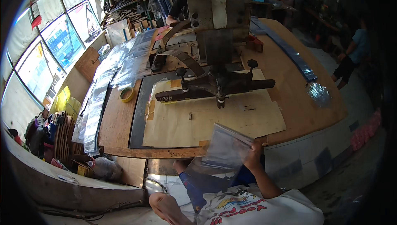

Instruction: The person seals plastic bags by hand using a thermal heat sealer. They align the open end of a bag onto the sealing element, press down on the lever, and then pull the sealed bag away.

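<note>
I judge the clear, thin plastic sheeting (225, 144) light, limp and slippery, best held at the edge the right hand (253, 154) pinches; the left hand's grip I cannot tell.

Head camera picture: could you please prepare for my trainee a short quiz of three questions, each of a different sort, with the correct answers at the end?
1. True or false: the person's right hand is empty.
2. Seen in the picture, where does the yellow roll lie relative to the pale board?
A) on top of it
B) to its left
C) to its right
3. How many dark knobs show above the machine's crossbar?

Key:
1. False; it grips clear plastic sheeting.
2. B
3. Two
</note>
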The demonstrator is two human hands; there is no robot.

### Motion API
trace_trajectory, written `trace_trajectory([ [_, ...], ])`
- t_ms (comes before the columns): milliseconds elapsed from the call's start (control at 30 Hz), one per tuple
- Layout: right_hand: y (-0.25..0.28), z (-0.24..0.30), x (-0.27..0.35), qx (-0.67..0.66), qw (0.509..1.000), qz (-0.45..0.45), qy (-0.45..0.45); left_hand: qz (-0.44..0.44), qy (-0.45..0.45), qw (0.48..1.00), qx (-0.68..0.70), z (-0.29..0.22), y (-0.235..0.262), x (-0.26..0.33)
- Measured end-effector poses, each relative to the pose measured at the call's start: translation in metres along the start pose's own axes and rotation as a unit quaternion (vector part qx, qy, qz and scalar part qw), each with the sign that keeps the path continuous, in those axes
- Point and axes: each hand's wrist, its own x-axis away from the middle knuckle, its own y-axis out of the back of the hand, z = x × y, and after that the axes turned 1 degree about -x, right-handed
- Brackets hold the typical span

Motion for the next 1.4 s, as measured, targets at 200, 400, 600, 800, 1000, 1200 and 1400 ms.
trace_trajectory([
  [200, -0.001, 0.001, 0.004, 0.111, 0.993, -0.017, 0.045, -0.143, -0.255, 0.955, 0.043, 0.012, -0.039, 0.027],
  [400, -0.003, -0.013, 0.005, 0.078, 0.997, -0.009, 0.018, -0.261, -0.457, 0.849, 0.048, 0.007, -0.052, 0.032],
  [600, 0.008, -0.030, 0.032, 0.029, 0.988, 0.126, 0.081, -0.278, -0.481, 0.829, 0.072, -0.031, -0.004, 0.025],
  [800, 0.005, -0.043, 0.087, -0.042, 0.909, 0.393, 0.134, -0.388, -0.369, 0.842, -0.061, -0.069, 0.064, -0.030],
  [1000, 0.002, -0.041, 0.106, -0.082, 0.859, 0.493, 0.106, -0.502, 0.049, 0.850, -0.154, -0.026, 0.131, -0.108],
  [1200, 0.020, -0.026, 0.108, -0.152, 0.857, 0.492, -0.004, -0.211, 0.385, 0.853, -0.282, 0.025, 0.158, -0.082],
  [1400, 0.019, -0.025, 0.102, -0.192, 0.876, 0.441, 0.026, -0.150, 0.454, 0.644, -0.597, 0.070, 0.124, -0.063],
])
